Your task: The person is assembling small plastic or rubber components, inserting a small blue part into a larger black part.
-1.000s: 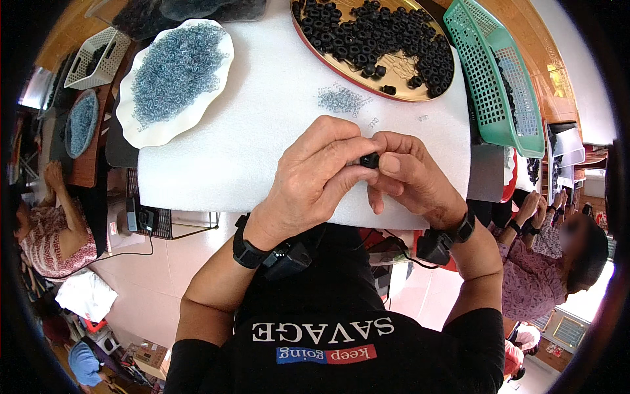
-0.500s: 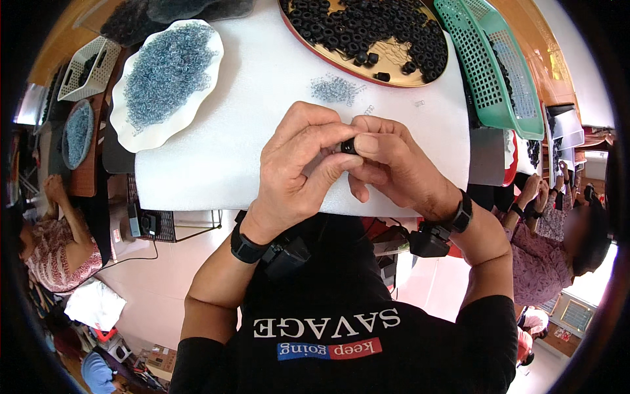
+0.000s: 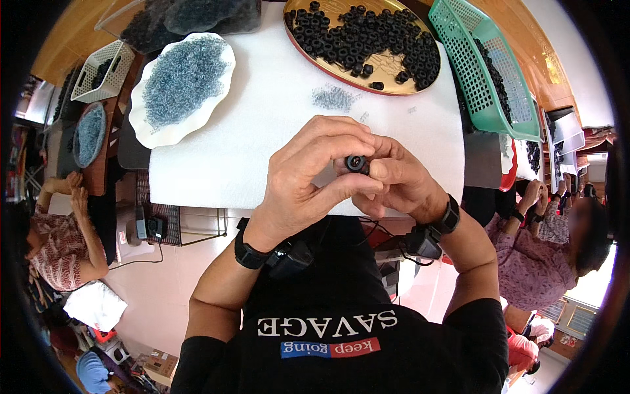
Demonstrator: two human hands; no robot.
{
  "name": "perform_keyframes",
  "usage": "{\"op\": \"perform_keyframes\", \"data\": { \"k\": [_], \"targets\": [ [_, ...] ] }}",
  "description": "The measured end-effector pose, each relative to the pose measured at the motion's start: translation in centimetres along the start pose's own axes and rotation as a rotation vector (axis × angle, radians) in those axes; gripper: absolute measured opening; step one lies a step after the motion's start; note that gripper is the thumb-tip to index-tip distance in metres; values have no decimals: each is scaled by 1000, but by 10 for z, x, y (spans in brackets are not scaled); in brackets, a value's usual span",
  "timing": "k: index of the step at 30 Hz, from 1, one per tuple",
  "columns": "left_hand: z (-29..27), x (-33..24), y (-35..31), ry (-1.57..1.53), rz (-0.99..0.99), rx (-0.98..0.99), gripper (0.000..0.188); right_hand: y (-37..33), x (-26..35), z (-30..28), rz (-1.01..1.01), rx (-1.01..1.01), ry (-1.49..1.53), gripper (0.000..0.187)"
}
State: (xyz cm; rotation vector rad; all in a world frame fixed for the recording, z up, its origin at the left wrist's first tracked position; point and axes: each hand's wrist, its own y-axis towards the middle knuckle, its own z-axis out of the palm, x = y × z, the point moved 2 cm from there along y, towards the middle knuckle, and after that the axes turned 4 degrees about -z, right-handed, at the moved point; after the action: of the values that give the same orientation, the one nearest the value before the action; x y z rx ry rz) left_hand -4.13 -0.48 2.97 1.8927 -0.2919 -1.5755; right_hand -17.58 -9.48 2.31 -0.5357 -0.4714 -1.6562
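Observation:
Above the table's near edge, my two hands meet around a small round black plastic part (image 3: 356, 163) with a hole in its upturned face. The thumb and curled fingers of my left hand (image 3: 308, 167) close about it from the left. From the right, my right hand (image 3: 400, 177) pinches it between thumb and fingers, some of which are hidden. Just beyond lies a loose pile of tiny clear coil springs (image 3: 333, 98). More bluish springs (image 3: 184, 82) heap up on a white wavy-edged plate (image 3: 159, 136). A gold round tray (image 3: 392, 85) carries many similar black parts (image 3: 367, 36).
White foam sheeting (image 3: 243, 131) covers the table. A green basket (image 3: 482, 85) with black parts stands at the right, a white basket (image 3: 105, 72) at the far left. People work on both sides: hands (image 3: 69, 184) at left, hands (image 3: 533, 196) at right.
The black part has turned so its holed end now faces up. My left fingers have shifted over its far side, and my right thumb has moved right. The whole view has shifted slightly.

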Motion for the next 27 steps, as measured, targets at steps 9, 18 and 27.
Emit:
{"op": "perform_keyframes", "data": {
  "k": [9,18,27],
  "targets": [
    [-7,-9,5,104,45,136,33,-7,4,11,15,-115,11,30],
    [-14,-7,1,226,87,165,41,-10,7,27,-30,-325,-323,29],
    [-11,-10,-1,333,26,265,48,-11,32,36,210,-464,-705,27]
  ]
}}
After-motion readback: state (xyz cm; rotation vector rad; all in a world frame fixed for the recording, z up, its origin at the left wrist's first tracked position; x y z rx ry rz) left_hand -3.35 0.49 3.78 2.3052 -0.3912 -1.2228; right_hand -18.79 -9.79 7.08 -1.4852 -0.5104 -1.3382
